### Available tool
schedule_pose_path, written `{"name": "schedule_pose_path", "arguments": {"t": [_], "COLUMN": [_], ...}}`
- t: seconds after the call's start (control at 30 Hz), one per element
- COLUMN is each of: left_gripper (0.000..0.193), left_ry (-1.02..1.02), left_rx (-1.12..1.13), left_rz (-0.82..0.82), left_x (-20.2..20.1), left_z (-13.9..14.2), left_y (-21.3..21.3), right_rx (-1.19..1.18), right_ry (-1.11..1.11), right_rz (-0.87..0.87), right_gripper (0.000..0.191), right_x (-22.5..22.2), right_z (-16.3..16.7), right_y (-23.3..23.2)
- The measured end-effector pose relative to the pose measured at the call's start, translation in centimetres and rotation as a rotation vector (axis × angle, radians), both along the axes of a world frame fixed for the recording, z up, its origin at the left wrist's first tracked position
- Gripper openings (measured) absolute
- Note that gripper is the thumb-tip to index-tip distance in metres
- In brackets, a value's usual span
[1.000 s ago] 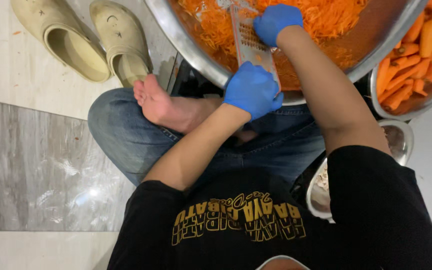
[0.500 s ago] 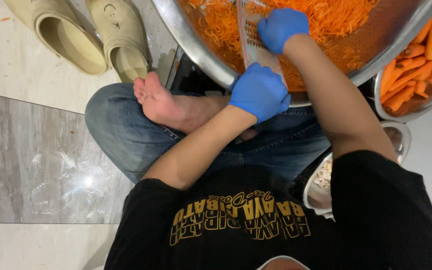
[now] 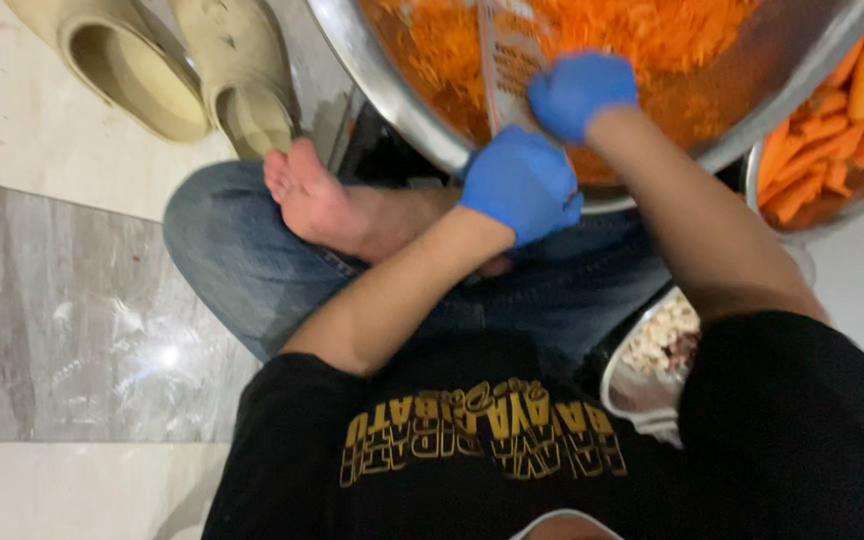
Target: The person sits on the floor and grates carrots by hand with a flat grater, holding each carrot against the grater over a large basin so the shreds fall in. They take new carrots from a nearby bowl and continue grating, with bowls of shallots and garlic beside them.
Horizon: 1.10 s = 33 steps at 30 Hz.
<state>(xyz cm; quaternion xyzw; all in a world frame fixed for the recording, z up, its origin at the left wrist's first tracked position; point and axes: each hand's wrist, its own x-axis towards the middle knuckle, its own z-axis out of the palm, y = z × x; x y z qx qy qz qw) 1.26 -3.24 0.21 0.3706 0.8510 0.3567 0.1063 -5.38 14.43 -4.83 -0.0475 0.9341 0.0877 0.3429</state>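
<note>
Left hand (image 3: 520, 183): my gloved fingers clamped on the grater's (image 3: 508, 62) near end.
Right hand (image 3: 580, 92): fingers closed against the grater face, content hidden.
Grater: tilted inside the steel bowl (image 3: 372, 70), over shredded carrot (image 3: 672, 35).

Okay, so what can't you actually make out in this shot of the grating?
Head view only:
- Grater: lower end hidden by the left hand; top cut off by the frame edge.
- What the right hand presses on the grater: covered by its glove, blurred.
- Big steel bowl: far side cut off.
- Carrot pieces: partly outside the right edge.
- Small bowl: contents blurred, sleeve covers part.
</note>
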Motion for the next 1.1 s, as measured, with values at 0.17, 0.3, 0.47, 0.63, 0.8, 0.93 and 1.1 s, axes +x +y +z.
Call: {"name": "schedule_pose_path", "arguments": {"t": [0.17, 0.3, 0.47, 0.63, 0.8, 0.93, 1.1], "left_gripper": [0.032, 0.031, 0.030, 0.035, 0.034, 0.031, 0.031], "left_ry": [0.049, 0.028, 0.020, -0.003, 0.022, -0.042, 0.045], "left_rx": [0.023, -0.020, 0.062, -0.044, -0.039, -0.032, 0.025], "left_rz": [-0.012, -0.014, 0.028, -0.049, -0.055, -0.020, 0.024], "left_x": [-0.5, -0.4, 0.2, 0.0, -0.5, -0.1, 0.6], "left_z": [0.8, 1.1, 0.1, 0.2, 1.2, 0.6, 0.1], "left_y": [-0.9, -0.7, 0.1, -0.1, -0.6, -0.1, 0.2], "right_rx": [-0.037, -0.041, 0.045, 0.015, -0.038, 0.013, 0.036], "right_ry": [0.051, -0.043, -0.102, 0.004, -0.014, -0.139, 0.031], "right_rz": [-0.177, -0.025, 0.011, -0.199, -0.092, -0.010, -0.158], "right_gripper": [0.050, 0.054, 0.056, 0.061, 0.064, 0.060, 0.067], "right_x": [-4.4, -1.3, 1.1, -3.8, -2.4, 1.6, -1.4], "right_z": [-3.6, 0.8, 2.2, -2.4, 1.0, 3.9, -0.9], "right_y": [-0.4, 0.3, 0.0, -1.4, -1.1, -0.6, -1.3]}}
